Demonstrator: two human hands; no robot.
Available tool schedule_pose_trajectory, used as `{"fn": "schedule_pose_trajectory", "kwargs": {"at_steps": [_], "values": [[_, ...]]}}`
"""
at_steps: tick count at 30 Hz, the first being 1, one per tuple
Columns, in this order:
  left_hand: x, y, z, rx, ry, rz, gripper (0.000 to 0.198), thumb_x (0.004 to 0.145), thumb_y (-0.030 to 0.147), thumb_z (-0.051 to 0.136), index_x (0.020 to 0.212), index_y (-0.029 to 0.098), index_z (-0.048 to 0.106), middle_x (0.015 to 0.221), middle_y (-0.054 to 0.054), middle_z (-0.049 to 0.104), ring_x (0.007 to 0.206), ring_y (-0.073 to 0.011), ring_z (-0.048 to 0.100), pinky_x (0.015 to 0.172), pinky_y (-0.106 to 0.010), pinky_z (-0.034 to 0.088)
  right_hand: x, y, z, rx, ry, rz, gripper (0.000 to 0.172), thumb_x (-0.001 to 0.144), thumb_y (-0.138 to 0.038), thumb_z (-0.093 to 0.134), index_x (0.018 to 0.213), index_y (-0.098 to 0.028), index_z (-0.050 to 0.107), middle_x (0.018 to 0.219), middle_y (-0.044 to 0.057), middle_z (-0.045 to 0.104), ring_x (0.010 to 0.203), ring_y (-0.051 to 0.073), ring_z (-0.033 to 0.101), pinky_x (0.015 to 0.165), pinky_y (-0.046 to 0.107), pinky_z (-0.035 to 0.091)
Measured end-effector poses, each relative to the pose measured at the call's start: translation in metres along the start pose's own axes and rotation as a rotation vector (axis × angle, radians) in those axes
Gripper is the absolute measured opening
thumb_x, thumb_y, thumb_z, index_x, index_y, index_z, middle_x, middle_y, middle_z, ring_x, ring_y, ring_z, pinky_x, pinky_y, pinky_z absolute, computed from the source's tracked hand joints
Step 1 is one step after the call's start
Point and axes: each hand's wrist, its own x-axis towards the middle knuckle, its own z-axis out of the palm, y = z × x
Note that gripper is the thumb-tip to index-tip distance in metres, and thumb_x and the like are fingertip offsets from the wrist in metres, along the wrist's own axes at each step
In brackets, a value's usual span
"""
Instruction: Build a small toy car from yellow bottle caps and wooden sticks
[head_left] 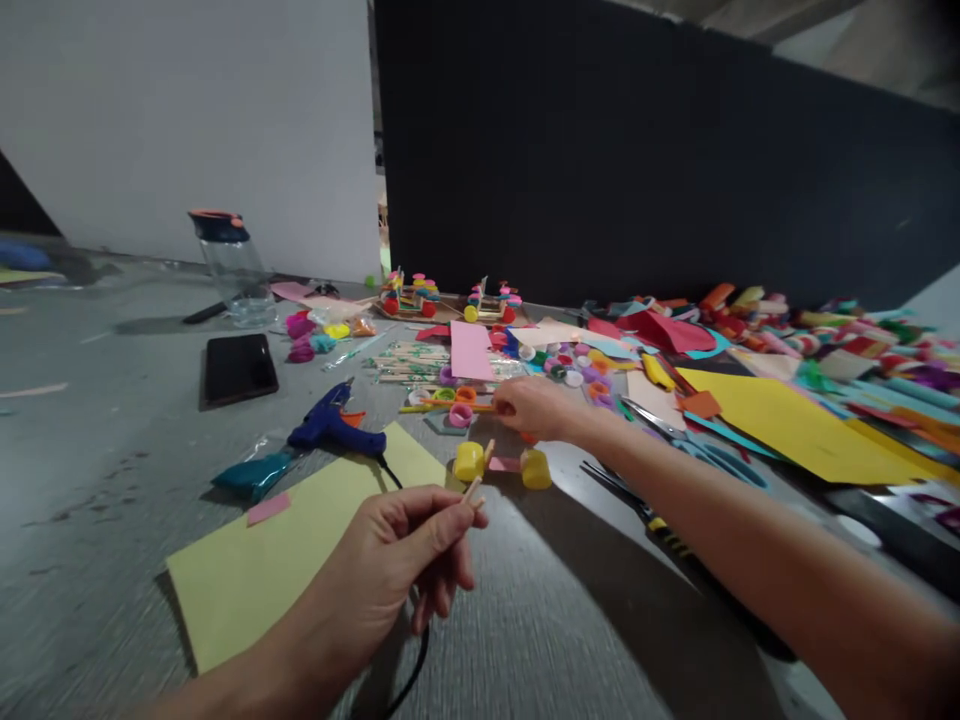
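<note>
Grey tabletop (517,640) meets a black panel (660,150). Left hand (416,545): fingertips pinch small wooden sticks (471,490). Right hand (541,408): fingers curl at an orange stick (482,407); whether they grip it cannot be told. Yellow caps (535,469) lie near both hands. Farther left, a blue glue gun (324,425) lies at the edge of yellow paper (262,570).

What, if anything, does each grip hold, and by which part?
The left grip pinches at least one small wooden stick below its exposed tip. Whether the right grip holds the orange stick by its right end cannot be told.
</note>
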Motion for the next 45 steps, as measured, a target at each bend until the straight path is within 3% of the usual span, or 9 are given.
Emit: {"fn": "schedule_pose_trajectory", "kwargs": {"at_steps": [4, 8, 12, 16, 25, 30, 36, 41, 45], "values": [[-0.005, 0.002, 0.004, 0.139, -0.005, 0.024, 0.028, 0.088, 0.044, 0.067, 0.083, 0.017, 0.072, 0.057, 0.001, 0.066, 0.042, -0.0072, 0.053, 0.036, -0.012, 0.037, -0.038, -0.022, -0.02, 0.193, 0.112, -0.006, 0.011, 0.098, -0.021, 0.056, 0.1, -0.014, 0.064, 0.09, 0.005, 0.071, 0.077, 0.015, 0.068, 0.07, 0.028, 0.055], [-0.012, 0.001, 0.008, 0.372, -0.053, 0.133, 0.031, 0.094, 0.037, 0.06, 0.071, 0.018, 0.068, 0.058, 0.001, 0.067, 0.049, -0.0085, 0.057, 0.045, -0.016, 0.04, -0.091, -0.062, -0.038, 0.516, 0.051, -0.133, 0.005, 0.095, -0.022, 0.059, 0.094, -0.018, 0.063, 0.071, -0.004, 0.069, 0.061, 0.01, 0.066, 0.055, 0.019, 0.049], [-0.015, -0.001, 0.008, 0.577, -0.083, 0.274, 0.037, 0.097, 0.036, 0.057, 0.065, 0.019, 0.067, 0.054, 0.003, 0.063, 0.05, -0.0084, 0.057, 0.052, -0.017, 0.042, -0.119, -0.088, -0.044, 0.513, 0.09, -0.282, 0.012, 0.089, -0.01, 0.061, 0.088, -0.021, 0.067, 0.074, -0.007, 0.066, 0.065, 0.007, 0.059, 0.06, 0.019, 0.045], [-0.015, -0.001, 0.006, 0.646, -0.099, 0.295, 0.04, 0.099, 0.041, 0.053, 0.068, 0.02, 0.068, 0.055, 0.004, 0.065, 0.05, -0.0092, 0.06, 0.054, -0.018, 0.044, -0.123, -0.091, -0.045, 0.484, 0.107, -0.352, 0.015, 0.094, -0.009, 0.061, 0.09, -0.021, 0.068, 0.081, -0.007, 0.066, 0.075, 0.006, 0.059, 0.069, 0.018, 0.043], [-0.018, 0.003, 0.006, 0.759, -0.086, 0.442, 0.028, 0.096, 0.029, 0.058, 0.072, 0.021, 0.07, 0.056, 0.003, 0.068, 0.049, -0.0113, 0.062, 0.052, -0.021, 0.043, -0.127, -0.094, -0.04, 0.459, 0.063, -0.227, 0.015, 0.094, -0.017, 0.064, 0.088, -0.029, 0.072, 0.088, -0.006, 0.067, 0.081, 0.011, 0.062, 0.072, 0.026, 0.046], [-0.019, 0.0, 0.004, 0.674, -0.095, 0.405, 0.03, 0.097, 0.03, 0.057, 0.071, 0.022, 0.07, 0.054, 0.004, 0.067, 0.045, -0.01, 0.059, 0.05, -0.02, 0.043, -0.133, -0.101, -0.036, 0.429, 0.095, -0.222, 0.015, 0.096, -0.019, 0.063, 0.085, -0.026, 0.069, 0.088, -0.005, 0.064, 0.08, 0.011, 0.06, 0.07, 0.026, 0.045], [-0.022, -0.001, 0.003, 0.667, -0.12, 0.388, 0.038, 0.1, 0.033, 0.051, 0.068, 0.021, 0.069, 0.054, 0.003, 0.064, 0.046, -0.0099, 0.059, 0.05, -0.02, 0.043, -0.139, -0.098, -0.036, 0.402, 0.108, -0.291, 0.015, 0.1, -0.02, 0.057, 0.095, -0.027, 0.07, 0.098, -0.001, 0.067, 0.087, 0.014, 0.063, 0.076, 0.028, 0.047], [-0.023, 0.002, 0.003, 0.782, -0.13, 0.475, 0.034, 0.1, 0.028, 0.05, 0.07, 0.021, 0.065, 0.056, 0.004, 0.064, 0.05, -0.009, 0.061, 0.053, -0.018, 0.041, -0.138, -0.092, -0.033, 0.543, 0.126, -0.194, 0.01, 0.097, -0.021, 0.064, 0.09, -0.028, 0.067, 0.086, -0.006, 0.068, 0.08, 0.011, 0.063, 0.073, 0.023, 0.047], [-0.021, 0.001, 0.003, 0.839, -0.134, 0.514, 0.028, 0.098, 0.022, 0.052, 0.073, 0.021, 0.066, 0.06, 0.004, 0.067, 0.052, -0.0097, 0.063, 0.054, -0.019, 0.041, -0.141, -0.092, -0.031, 0.481, 0.127, -0.209, 0.013, 0.098, -0.019, 0.061, 0.087, -0.026, 0.064, 0.086, -0.005, 0.067, 0.081, 0.012, 0.063, 0.073, 0.024, 0.045]]}}
